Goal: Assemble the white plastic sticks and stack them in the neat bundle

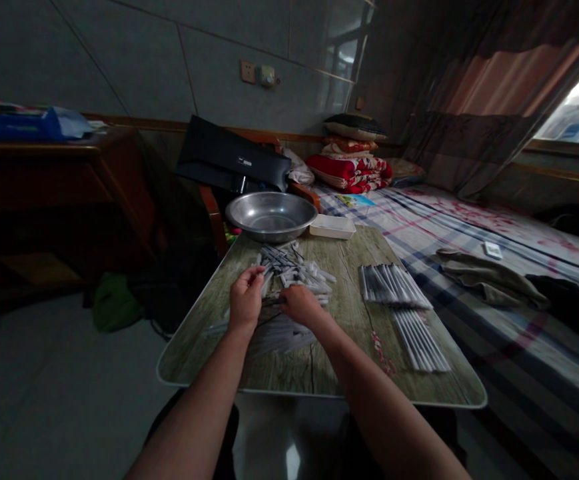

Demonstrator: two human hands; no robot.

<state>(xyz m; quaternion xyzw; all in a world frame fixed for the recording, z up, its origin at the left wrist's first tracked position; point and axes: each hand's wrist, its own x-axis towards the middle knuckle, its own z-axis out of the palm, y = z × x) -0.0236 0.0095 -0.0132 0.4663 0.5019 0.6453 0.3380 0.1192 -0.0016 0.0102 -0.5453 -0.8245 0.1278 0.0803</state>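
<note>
the left hand [246, 298] and right hand [302, 305] hover close together over a wood-print surface [319, 377], with the left hand's fingers [252, 280] and the right hand's fingers [286, 299] curled together; whether they are clamped on anything, i cannot tell. a bunch of long white sticks in clear plastic [279, 337] lies just under the wrists, and a loose heap of thin white sticks with dark tips [289, 267] sits touching the hands' far side. two neat rows of white sticks [394, 285] lie to the right. a steel basin [271, 215] and a white plastic tray [332, 227] stand at the far edge, beside a checked bed [469, 230] with folded red bedding [348, 172] beyond.
</note>
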